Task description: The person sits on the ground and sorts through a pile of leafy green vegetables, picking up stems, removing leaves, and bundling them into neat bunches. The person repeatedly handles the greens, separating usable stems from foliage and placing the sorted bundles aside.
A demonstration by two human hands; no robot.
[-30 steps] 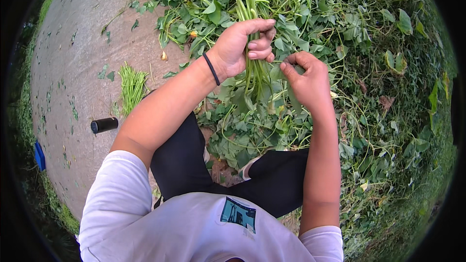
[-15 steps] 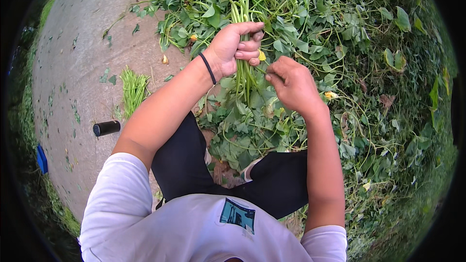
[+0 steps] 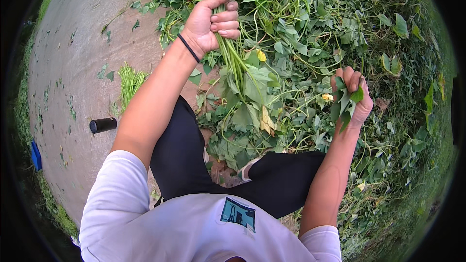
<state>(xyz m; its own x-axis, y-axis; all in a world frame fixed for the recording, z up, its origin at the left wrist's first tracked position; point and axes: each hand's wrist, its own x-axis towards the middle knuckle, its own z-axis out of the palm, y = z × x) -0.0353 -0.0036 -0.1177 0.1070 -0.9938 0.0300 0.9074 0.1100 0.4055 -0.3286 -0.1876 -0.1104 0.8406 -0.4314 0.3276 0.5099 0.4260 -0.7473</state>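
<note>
A bundle of long green leaf stems (image 3: 233, 61) is gripped in my left hand (image 3: 208, 24), whose fingers wrap round its middle. From the bundle's lower end hang several broad leaves and one withered yellow leaf (image 3: 266, 120). Off to the right, my right hand (image 3: 357, 92) is closed with fingers curled up, holding green leaves (image 3: 345, 104) that droop over the wrist. Beneath both hands spreads a heap of cut leafy vines (image 3: 296, 58) with a few yellow blossoms.
On the concrete ground (image 3: 68, 63) at the left lies a small pile of bare green stems (image 3: 129, 85). Nearer me is a black cylinder (image 3: 103, 125), and a blue object (image 3: 36, 155) lies at the far left edge. My bent legs (image 3: 179, 155) flank the near vines.
My left hand has moved up and left with the stem bundle. My right hand has swung away to the right from beside the bundle, and leaves now show in it.
</note>
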